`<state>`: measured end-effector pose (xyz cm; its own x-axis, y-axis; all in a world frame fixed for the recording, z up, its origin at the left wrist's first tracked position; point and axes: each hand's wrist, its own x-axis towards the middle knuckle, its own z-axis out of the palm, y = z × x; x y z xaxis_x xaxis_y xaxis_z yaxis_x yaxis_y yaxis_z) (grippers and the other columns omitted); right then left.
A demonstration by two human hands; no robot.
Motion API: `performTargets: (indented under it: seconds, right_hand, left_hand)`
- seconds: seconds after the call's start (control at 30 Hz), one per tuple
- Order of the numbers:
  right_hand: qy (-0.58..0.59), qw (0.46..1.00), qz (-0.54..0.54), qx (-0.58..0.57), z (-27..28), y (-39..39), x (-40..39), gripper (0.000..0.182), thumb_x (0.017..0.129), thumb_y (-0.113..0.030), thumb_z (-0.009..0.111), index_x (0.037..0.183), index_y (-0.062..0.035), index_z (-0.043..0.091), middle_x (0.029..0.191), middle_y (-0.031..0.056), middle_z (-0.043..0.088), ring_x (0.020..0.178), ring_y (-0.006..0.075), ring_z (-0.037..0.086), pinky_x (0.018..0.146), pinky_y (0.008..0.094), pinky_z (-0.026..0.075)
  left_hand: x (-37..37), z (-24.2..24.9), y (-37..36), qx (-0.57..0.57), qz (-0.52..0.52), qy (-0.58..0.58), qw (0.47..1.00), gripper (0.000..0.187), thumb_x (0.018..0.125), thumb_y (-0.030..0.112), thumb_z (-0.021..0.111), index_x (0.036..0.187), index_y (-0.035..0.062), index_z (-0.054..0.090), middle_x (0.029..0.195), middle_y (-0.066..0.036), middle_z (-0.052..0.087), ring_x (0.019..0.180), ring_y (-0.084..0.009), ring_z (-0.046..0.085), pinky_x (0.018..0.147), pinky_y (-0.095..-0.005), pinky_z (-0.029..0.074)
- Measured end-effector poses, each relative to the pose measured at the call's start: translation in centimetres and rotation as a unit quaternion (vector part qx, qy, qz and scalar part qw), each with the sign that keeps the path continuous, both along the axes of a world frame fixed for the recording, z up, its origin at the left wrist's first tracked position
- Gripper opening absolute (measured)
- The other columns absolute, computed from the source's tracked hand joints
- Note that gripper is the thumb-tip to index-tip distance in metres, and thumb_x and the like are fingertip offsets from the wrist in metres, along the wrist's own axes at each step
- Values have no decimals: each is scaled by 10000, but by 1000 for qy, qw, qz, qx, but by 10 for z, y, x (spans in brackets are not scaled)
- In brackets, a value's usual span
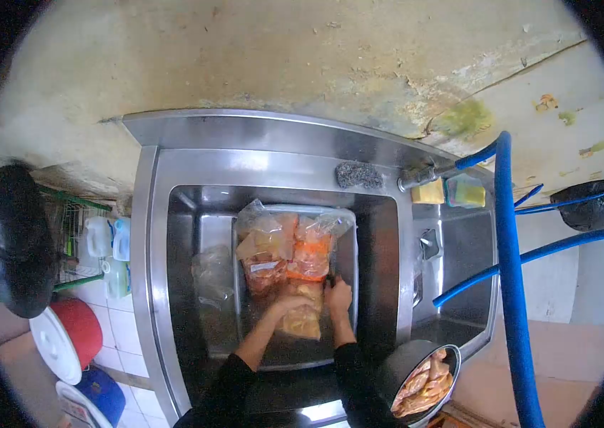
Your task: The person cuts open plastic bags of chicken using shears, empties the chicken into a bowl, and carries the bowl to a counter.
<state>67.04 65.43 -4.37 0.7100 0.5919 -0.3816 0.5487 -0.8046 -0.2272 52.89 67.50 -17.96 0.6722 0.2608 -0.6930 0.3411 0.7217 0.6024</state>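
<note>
Several clear plastic bags of raw meat lie in a pale rectangular tub (354, 285) inside the steel sink. My left hand (289, 305) grips the nearest bag of pale meat pieces (302, 324), its fingers over the bag's top. Beside that bag's right edge, my right hand (339, 296) is closed around something small and dark; its kind is hidden by the fingers. Beyond my hands lie a bag of reddish meat with a white label (265, 267) and a bag of meat with orange bands (310, 250).
A crumpled clear bag (213, 274) lies left of the tub. At the lower right stands a pot (405, 364) of raw meat pieces. A blue hose (509, 250) crosses the right side. A scouring pad (357, 175) and sponges (428, 192) sit on the back ledge.
</note>
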Motion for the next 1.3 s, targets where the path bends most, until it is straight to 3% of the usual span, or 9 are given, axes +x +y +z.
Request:
performTargets:
  seconds: [0.17, 0.3, 0.43, 0.5, 0.8, 0.93, 1.03, 1.13, 1.3]
  right_hand:
    - [48, 998, -2, 38, -24, -19, 15, 308, 840, -289, 535, 877, 11, 590, 772, 256, 612, 787, 429, 597, 689, 510, 452]
    - [14, 981, 13, 193, -19, -35, -1, 416, 883, -348, 461, 856, 44, 597, 770, 268, 613, 749, 427, 601, 680, 480, 452]
    - [141, 973, -177, 39, -7, -55, -23, 500, 872, -460, 493, 981, 17, 593, 812, 177, 632, 765, 294, 621, 726, 391, 475]
    - [484, 738, -345, 319, -16, -49, -33, 477, 865, -427, 533, 1064, 4, 577, 942, 136, 624, 861, 235, 607, 766, 360, 475]
    - [362, 836, -202, 359, 16, -65, -57, 450, 911, -306, 514, 1162, 67, 523, 1043, 82, 591, 929, 152, 539, 823, 290, 430]
    - [342, 845, -206, 356, 46, -87, -86, 470, 914, -313, 506, 1175, 78, 507, 1070, 80, 577, 930, 141, 522, 833, 288, 416]
    - [358, 811, -57, 459, 35, -113, -123, 309, 888, -132, 476, 1131, 39, 561, 1098, 108, 592, 998, 188, 521, 918, 333, 381]
    - [364, 801, -107, 463, 70, -84, -174, 469, 906, -296, 495, 1239, 34, 476, 1234, 102, 497, 1092, 206, 493, 961, 345, 365]
    - [315, 863, 275, 283, 108, -43, -156, 431, 846, -191, 529, 1209, 38, 485, 1272, 215, 462, 1186, 348, 440, 1014, 405, 314]
  left_hand:
    - [-37, 129, 39, 45, -21, -100, 994, 846, 548, 201, 827, 1260, 20, 406, 1148, -109, 519, 1033, -190, 522, 854, -306, 445]
    - [-61, 136, 15, 153, 20, -140, 978, 900, 562, 199, 829, 1309, 26, 358, 1205, -107, 482, 1091, -197, 484, 881, -307, 428]
    - [-80, 107, -31, 167, 75, -175, 967, 896, 599, 174, 817, 1332, 24, 324, 1231, -121, 459, 1134, -217, 458, 926, -333, 414]
    - [-84, 96, -41, 256, -25, -89, 962, 848, 654, 226, 792, 1325, 13, 319, 1227, -128, 462, 1128, -218, 463, 941, -350, 402]
    - [-95, 42, -53, 273, 90, -1, 958, 781, 751, 285, 724, 1322, 7, 270, 1252, -133, 432, 1124, -249, 456, 950, -384, 395]
    - [-79, 183, -36, 529, 66, 155, 832, 825, 758, 326, 707, 1354, 30, 218, 1206, -123, 453, 1094, -259, 461, 944, -385, 383]
    - [-75, 218, -34, 568, -12, -30, 822, 776, 758, 323, 700, 1347, 35, 285, 1185, -118, 476, 1094, -246, 465, 942, -364, 376]
    - [-81, 213, -29, 359, 98, 30, 928, 630, 773, 416, 653, 1227, 16, 477, 1023, -146, 623, 922, -274, 586, 866, -354, 441]
    - [-142, 182, -3, 195, 271, 53, 941, 478, 904, 351, 485, 1244, 16, 470, 1175, -147, 556, 1045, -245, 543, 869, -349, 447]
